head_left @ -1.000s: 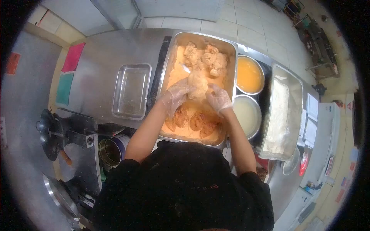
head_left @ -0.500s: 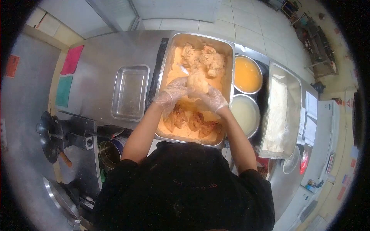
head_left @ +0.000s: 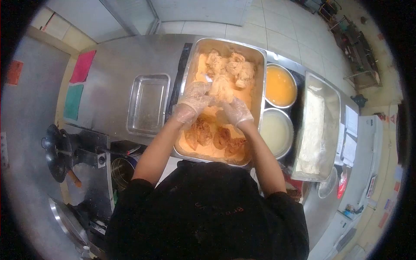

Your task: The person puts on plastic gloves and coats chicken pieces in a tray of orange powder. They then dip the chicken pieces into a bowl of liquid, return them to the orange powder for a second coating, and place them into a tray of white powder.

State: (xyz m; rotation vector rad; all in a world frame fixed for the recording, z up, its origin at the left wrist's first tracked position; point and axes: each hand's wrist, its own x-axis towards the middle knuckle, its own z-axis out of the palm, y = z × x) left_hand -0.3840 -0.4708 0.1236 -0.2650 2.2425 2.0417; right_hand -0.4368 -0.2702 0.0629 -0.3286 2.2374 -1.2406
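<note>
Sitting between gloved fingers (head_left: 200, 89): coated piece (head_left: 222, 88)

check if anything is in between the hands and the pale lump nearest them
Nothing visible: the left hand and the right hand are both at that pale lump. Other pale lumps lie beyond it, darker pieces on the near side.

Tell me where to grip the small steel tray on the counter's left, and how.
I'd pinch the tray by its raised rim at both long sides, from above: it lies flat, its left side faces open counter, and its right side sits close to the large pan.
</note>
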